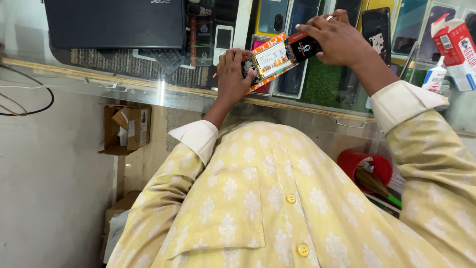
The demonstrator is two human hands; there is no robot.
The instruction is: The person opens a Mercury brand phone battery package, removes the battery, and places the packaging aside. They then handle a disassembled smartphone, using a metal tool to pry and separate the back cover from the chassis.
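An opened phone (274,60) with an orange frame and a white battery lies tilted on the glass counter (148,79). My left hand (233,72) grips its lower end, fingers curled over the exposed circuit parts. My right hand (337,39), a ring on one finger, is closed on the phone's upper black end. Both sleeves are pale yellow with white cuffs.
A dark laptop (114,22) sits at the far left of the counter. Several phones and phone cases lie under the glass. A red and white carton (458,49) and a small glue bottle (435,77) stand at the right. Below are a cardboard box (126,129) and a red bucket (364,168).
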